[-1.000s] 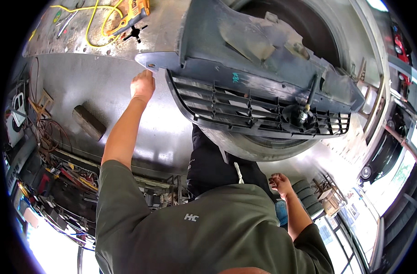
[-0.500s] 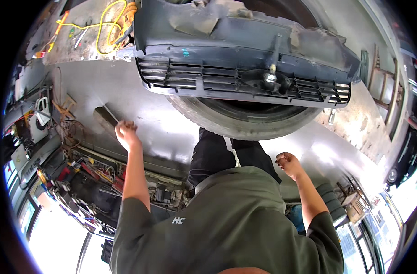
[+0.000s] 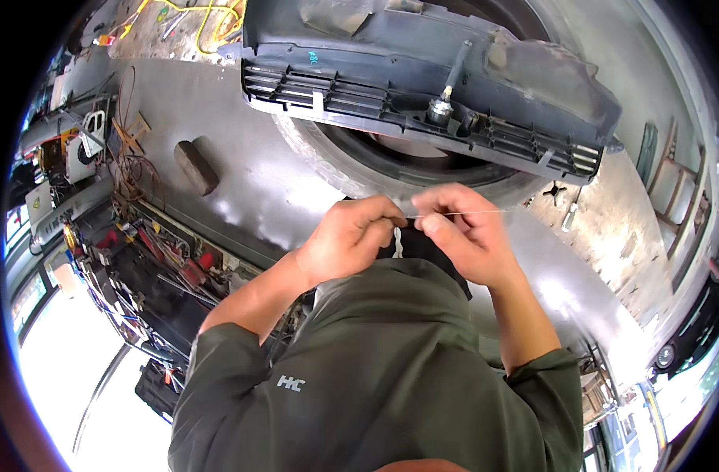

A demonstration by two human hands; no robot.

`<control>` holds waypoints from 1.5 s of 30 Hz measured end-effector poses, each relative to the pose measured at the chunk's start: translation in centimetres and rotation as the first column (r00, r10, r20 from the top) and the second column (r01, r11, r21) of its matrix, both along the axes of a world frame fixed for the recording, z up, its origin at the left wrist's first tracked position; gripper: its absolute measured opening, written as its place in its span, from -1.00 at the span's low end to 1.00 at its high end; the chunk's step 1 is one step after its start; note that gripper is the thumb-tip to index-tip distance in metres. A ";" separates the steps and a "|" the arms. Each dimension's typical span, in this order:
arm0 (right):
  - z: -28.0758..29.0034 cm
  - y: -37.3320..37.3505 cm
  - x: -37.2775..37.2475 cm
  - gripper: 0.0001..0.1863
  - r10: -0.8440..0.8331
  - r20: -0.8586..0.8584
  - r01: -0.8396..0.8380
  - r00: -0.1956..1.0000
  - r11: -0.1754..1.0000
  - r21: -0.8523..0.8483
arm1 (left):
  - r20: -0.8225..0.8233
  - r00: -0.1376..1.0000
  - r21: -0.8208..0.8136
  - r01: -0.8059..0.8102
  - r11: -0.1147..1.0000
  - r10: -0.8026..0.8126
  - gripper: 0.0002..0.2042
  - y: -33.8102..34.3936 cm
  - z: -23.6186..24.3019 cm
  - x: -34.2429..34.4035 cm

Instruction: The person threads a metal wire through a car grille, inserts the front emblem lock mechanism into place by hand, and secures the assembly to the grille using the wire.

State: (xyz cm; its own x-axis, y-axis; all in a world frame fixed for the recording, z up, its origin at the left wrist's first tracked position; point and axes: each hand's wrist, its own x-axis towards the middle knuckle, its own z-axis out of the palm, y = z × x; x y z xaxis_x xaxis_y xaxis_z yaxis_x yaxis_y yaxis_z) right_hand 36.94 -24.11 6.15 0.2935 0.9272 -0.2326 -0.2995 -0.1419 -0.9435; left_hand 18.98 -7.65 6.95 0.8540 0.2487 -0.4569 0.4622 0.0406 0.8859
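My left hand (image 3: pixel 351 236) and my right hand (image 3: pixel 465 236) meet at waist height, fingers curled and pinched on a thin pale wire or rod (image 3: pixel 485 212) that runs out to the right; its exact kind is unclear. Beyond them, a black plastic bumper section with a slatted grille (image 3: pixel 351 87) lies across a tire (image 3: pixel 296 141). A cylindrical tool with a dark handle and metal head (image 3: pixel 440 110) stands on or in the grille piece.
Metal worktops (image 3: pixel 603 236) flank the tire, the left one with yellow cord (image 3: pixel 206 20). A block (image 3: pixel 195 165), coiled hoses (image 3: pixel 139 177), a cluttered tool bench (image 3: pixel 139 299), a metal frame (image 3: pixel 674 189) and a dark car (image 3: pixel 690 322) surround me.
My left hand left the bumper piece's end, held a thin rod at the left, then came inward; my right hand rose to meet it. The bumper piece and tire sit higher in view.
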 end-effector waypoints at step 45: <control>-1.9 1.7 7.4 -0.75 -0.380 -0.253 0.257 0.890 0.875 -0.411 | 0.195 0.962 -0.011 -0.192 0.981 0.190 -0.85 1.3 -3.9 9.1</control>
